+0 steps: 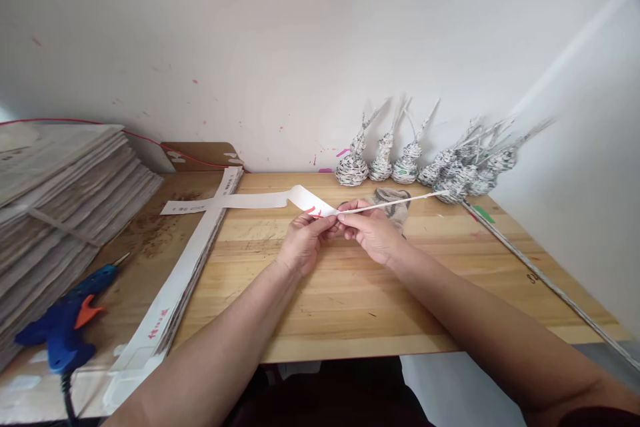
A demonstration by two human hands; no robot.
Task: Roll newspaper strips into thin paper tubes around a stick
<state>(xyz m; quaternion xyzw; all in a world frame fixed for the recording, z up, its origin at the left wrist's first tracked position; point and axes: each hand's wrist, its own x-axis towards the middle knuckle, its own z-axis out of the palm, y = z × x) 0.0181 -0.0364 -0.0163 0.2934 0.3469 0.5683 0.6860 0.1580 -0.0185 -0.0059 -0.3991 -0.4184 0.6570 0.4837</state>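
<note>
Both hands meet over the middle of the wooden table. My left hand (306,240) pinches a white paper strip (257,201) where its flat, wide part narrows. From there the strip runs left across a stack of cut paper strips (187,267), with a twisted fold close to my fingers. My right hand (367,230) grips the thin rolled end, a narrow paper tube (400,202) that slants up to the right toward the woven paper figures. The fingertips of the two hands touch or nearly touch.
Several gourd-shaped woven paper figures (353,167) stand along the wall at the right. A greyish cloth (395,210) lies behind my right hand. A long thin rod (545,277) crosses the right side. On the left are a blue glue gun (67,327) and tied newspaper stacks (60,213).
</note>
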